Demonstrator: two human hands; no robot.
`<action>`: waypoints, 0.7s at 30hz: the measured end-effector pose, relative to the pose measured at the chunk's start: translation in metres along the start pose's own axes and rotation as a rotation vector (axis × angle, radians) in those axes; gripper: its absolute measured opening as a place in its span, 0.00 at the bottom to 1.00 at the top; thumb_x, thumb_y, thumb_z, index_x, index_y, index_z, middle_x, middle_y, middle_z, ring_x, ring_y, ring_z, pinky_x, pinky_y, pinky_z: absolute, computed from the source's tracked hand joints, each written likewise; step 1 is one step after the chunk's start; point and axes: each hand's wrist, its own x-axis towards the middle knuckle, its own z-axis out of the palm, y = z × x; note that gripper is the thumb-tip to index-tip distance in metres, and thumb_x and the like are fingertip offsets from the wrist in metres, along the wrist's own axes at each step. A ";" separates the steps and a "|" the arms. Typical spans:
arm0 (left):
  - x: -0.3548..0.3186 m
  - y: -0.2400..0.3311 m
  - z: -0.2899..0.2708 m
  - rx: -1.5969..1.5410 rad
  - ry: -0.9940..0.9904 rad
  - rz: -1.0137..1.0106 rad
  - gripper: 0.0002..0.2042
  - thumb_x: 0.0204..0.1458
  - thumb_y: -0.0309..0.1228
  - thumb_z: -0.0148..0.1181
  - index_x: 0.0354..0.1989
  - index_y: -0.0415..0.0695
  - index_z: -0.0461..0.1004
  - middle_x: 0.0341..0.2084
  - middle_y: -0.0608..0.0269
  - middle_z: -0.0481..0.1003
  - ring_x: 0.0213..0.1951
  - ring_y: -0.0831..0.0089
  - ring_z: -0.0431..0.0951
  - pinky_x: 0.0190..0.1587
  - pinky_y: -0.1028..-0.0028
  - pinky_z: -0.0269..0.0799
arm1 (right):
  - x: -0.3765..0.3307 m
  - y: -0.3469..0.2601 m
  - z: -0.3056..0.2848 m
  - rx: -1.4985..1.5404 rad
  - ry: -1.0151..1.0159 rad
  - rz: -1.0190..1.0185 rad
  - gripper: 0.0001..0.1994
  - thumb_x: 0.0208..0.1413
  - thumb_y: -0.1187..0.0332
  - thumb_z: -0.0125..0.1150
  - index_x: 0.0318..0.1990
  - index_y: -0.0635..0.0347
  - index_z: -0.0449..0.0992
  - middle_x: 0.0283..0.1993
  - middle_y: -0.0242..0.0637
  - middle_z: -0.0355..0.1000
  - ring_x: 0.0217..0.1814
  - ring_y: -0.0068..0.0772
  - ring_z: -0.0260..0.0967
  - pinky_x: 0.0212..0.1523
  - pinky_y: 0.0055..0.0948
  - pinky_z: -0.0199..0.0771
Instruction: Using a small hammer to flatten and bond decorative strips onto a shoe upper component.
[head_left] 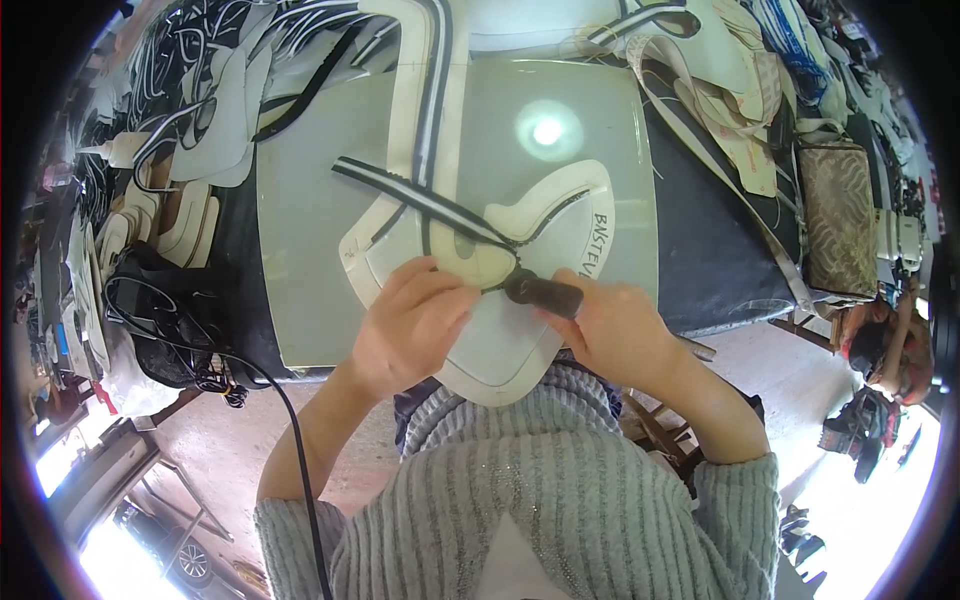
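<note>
My right hand point(615, 325) is wrapped round a short, thick, dark-handled tool point(550, 296), whose rounded black end rests near the tip of a striped strip. My left hand point(412, 320) has its fingers curled together against the cream rounded end of a template point(482, 262); whatever they pinch is hidden. A black-and-white striped strip point(395, 185) slants across the template and meets its curved slot. Another striped strip point(437, 90) runs lengthwise along the template's long arm. Beneath lies a wide, pale curved template point(500, 372) with lettering, its lower end overhanging the table's near edge.
A translucent greenish board point(320, 300) covers the middle of the black table. Stacked templates and strips point(210, 130) crowd the left; a black cable point(285, 400) hangs beside my left arm. At the right are a loose pale tape point(740, 190) and a patterned box point(838, 220).
</note>
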 end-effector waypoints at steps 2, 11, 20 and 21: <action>-0.002 -0.001 0.002 0.091 0.007 0.102 0.17 0.40 0.19 0.64 0.41 0.37 0.74 0.39 0.57 0.78 0.43 0.58 0.78 0.52 0.54 0.75 | 0.004 -0.004 -0.009 0.011 0.013 0.003 0.09 0.59 0.66 0.58 0.40 0.61 0.69 0.29 0.45 0.73 0.28 0.51 0.75 0.28 0.44 0.74; -0.005 -0.005 0.004 0.139 0.034 0.190 0.17 0.37 0.23 0.61 0.40 0.34 0.74 0.39 0.52 0.79 0.43 0.57 0.78 0.51 0.57 0.76 | 0.016 -0.030 -0.007 -0.222 0.023 -0.055 0.11 0.62 0.63 0.56 0.35 0.61 0.67 0.22 0.40 0.71 0.22 0.47 0.74 0.23 0.40 0.73; 0.007 -0.005 -0.015 -0.047 -0.033 -0.031 0.21 0.44 0.22 0.70 0.48 0.39 0.72 0.42 0.58 0.79 0.46 0.58 0.79 0.58 0.52 0.71 | 0.005 -0.023 0.005 -0.140 0.030 -0.024 0.11 0.61 0.64 0.56 0.36 0.62 0.66 0.25 0.44 0.74 0.24 0.49 0.75 0.24 0.43 0.74; 0.004 -0.008 -0.018 -0.073 -0.071 -0.030 0.23 0.45 0.22 0.70 0.51 0.40 0.70 0.43 0.58 0.79 0.48 0.57 0.78 0.60 0.51 0.68 | 0.006 -0.022 0.004 -0.114 0.037 -0.023 0.11 0.61 0.64 0.57 0.36 0.62 0.65 0.24 0.44 0.74 0.24 0.50 0.75 0.25 0.43 0.74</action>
